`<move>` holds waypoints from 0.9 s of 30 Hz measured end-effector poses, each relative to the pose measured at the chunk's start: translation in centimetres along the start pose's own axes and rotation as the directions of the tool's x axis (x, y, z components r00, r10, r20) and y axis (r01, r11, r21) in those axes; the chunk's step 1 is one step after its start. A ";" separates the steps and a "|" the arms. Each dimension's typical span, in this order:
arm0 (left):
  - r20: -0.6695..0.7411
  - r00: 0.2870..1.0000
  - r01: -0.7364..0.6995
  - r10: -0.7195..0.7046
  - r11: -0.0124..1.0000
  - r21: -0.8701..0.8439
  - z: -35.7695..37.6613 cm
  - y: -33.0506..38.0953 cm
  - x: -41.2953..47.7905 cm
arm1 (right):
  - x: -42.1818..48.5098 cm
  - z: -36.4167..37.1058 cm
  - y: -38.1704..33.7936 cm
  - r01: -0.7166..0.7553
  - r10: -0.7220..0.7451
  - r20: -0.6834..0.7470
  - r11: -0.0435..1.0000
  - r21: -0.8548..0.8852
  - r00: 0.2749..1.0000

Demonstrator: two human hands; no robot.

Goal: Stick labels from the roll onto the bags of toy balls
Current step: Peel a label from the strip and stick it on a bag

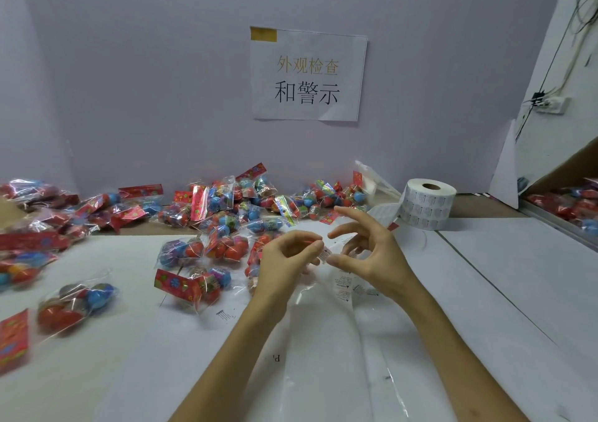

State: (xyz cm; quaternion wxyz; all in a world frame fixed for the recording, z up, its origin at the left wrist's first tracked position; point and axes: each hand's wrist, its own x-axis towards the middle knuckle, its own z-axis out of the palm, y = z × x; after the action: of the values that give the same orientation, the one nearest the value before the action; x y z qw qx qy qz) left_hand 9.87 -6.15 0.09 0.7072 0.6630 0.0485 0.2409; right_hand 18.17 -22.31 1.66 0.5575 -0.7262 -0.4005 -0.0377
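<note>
White paper sheet (pixel 129 373): covers the table across the lower frame; two bare forearms reach over it from the bottom edge.
Backing strip (pixel 344 284): glossy, with small printed labels on it; runs from bottom centre up and to the right.
Left hand (pixel 286 260): centre of frame, fingers curled, thumb and forefinger clamped on one small label.
Right hand (pixel 372 253): just right of centre, index and middle fingers spread apart, thumb tip beside the label; I cannot tell whether its lower fingers pinch the strip.
Label (pixel 324 255): white with dark print, held in the air between both hands, touching no bag.
Nearest bags (pixel 191 282): clear cellophane with red header cards, left of centre, near the hands but apart from them.
Bag heap (pixel 226 201): more bags of toy balls strewn across the middle band.
Label roll (pixel 425 205): upright, right of centre, behind the hands.
Sign (pixel 307 75): paper on the wall, upper centre.
Risk: the free label could curl and stick to itself or to a fingertip. On crinkly cellophane it may also go down creased or crooked, since no bag is held flat yet.
</note>
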 end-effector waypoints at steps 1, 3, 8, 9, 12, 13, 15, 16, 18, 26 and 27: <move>-0.007 1.000 0.027 -0.027 0.999 -0.043 -0.1 0.1 0.0 | 0.0 0.0 0.1 -0.002 0.002 -0.007 1.000 -0.008 1.000; -0.001 0.998 0.057 -0.057 0.995 -0.086 0.0 0.4 0.1 | 0.0 0.1 0.1 -0.005 0.004 -0.023 1.000 -0.011 1.000; 0.026 0.998 0.061 -0.059 0.993 -0.103 0.0 0.2 0.1 | 0.0 0.2 0.2 -0.001 0.001 -0.050 1.000 -0.003 0.999; 0.006 0.998 0.069 -0.068 0.990 -0.124 -0.2 0.1 0.2 | 0.0 0.2 0.3 -0.004 0.003 -0.054 1.000 -0.003 0.999; -0.053 0.991 0.106 -0.123 0.961 -0.254 -0.5 0.1 0.5 | 0.1 0.3 0.4 0.008 -0.012 -0.106 0.999 -0.038 0.994; -0.066 0.987 0.119 -0.146 0.945 -0.305 -0.6 0.1 0.6 | 0.1 0.3 0.5 0.010 -0.020 -0.138 0.997 -0.071 0.990; -0.072 0.982 0.134 -0.174 0.914 -0.382 -0.8 0.2 0.7 | 0.1 0.3 0.5 0.026 -0.058 -0.211 0.988 -0.150 0.976; -0.069 0.982 0.136 -0.178 0.904 -0.404 -0.8 0.2 0.7 | 0.0 0.3 0.5 0.041 -0.085 -0.241 0.982 -0.182 0.967; -0.048 0.984 0.137 -0.173 0.896 -0.424 -0.7 0.3 0.7 | -0.1 0.4 0.2 0.069 -0.119 -0.279 0.981 -0.182 0.953; 0.038 0.997 0.072 -0.065 0.971 -0.227 0.0 0.2 0.2 | -0.2 0.8 0.6 0.121 -0.183 -0.233 0.959 -0.257 0.955; 0.000 0.999 0.037 -0.037 0.989 -0.144 0.2 0.1 0.2 | -0.2 0.7 0.7 0.122 -0.189 -0.232 0.953 -0.276 0.954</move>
State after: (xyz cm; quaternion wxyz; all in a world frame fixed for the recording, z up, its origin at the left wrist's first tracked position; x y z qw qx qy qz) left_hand 10.05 -6.26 0.25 0.7573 0.6091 0.0442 0.2314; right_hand 18.18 -21.81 0.78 0.5000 -0.7478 -0.3733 -0.2268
